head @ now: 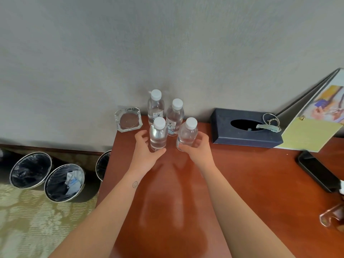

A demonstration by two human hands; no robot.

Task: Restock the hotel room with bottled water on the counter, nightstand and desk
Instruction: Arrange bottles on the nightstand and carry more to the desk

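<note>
Two clear water bottles with white caps stand at the back of the reddish wooden desk, against the wall: a back left bottle and a back right bottle. In front of them are two more. My left hand curls round the front left bottle, which stands upright, with the thumb at its base. My right hand grips the front right bottle, which tilts slightly to the right.
A glass ashtray sits at the desk's back left corner. To the right lie a dark tissue box, a leaning folder and a black phone. Three lined bins, such as the middle bin, stand on the carpet at left.
</note>
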